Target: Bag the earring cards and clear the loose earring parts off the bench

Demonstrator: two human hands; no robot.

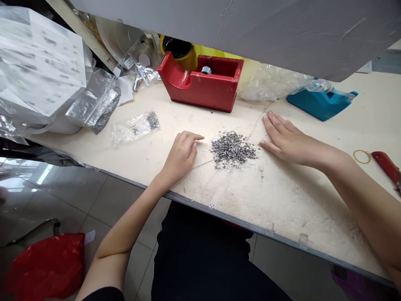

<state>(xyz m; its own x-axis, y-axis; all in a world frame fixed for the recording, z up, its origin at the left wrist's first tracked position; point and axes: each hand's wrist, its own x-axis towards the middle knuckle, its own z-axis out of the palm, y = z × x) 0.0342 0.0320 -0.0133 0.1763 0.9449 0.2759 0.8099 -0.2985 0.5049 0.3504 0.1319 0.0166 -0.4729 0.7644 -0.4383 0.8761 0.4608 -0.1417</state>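
From my distant place I see through one camera, which sits on the person's head. It faces forward and rather steeply down at the worktable (238,192), so that the dark-clothed lap (200,255) appears at the bottom middle of the frame and the floor (94,200) at the lower left. The view is wide but quite near: the left hand (181,154) and the right hand (285,140) both fit around the middle. The table's front edge (232,218) slants downward to the right. A grey panel (250,33) covers much of the top.
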